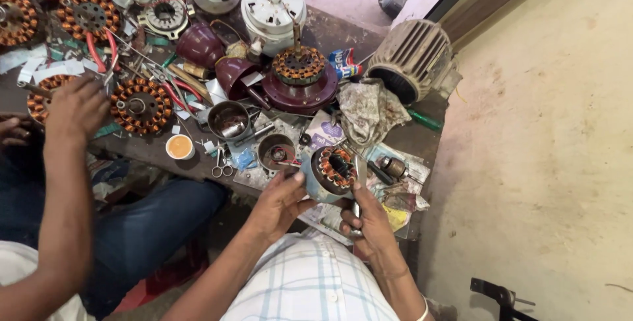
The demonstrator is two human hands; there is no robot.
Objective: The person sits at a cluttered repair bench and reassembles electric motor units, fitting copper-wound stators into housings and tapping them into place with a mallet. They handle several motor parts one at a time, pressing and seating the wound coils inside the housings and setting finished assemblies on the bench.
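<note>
Copper-wound stator [333, 168], ring-shaped with orange-brown coils around a dark core, sits in a pale round housing held above the near edge of the bench [343, 28]. Left hand [280, 202] forms the grip on the housing's left side, fingers curled and pressed against its wall, tilting the open face toward the viewer so the windings are exposed. Right hand [372, 225] is closed around a slim metal tool [360, 186], its tip resting at the right rim of the stator. Just beyond the grip lie small steel cups [229, 121], scissors [221, 166] and a crumpled grimy rag [369, 110]. Farther out stand a maroon motor base [300, 90] and a ribbed grey motor casing [412, 57]. Far left, another person's hand [76, 110] rests on a flat stator [140, 105].
</note>
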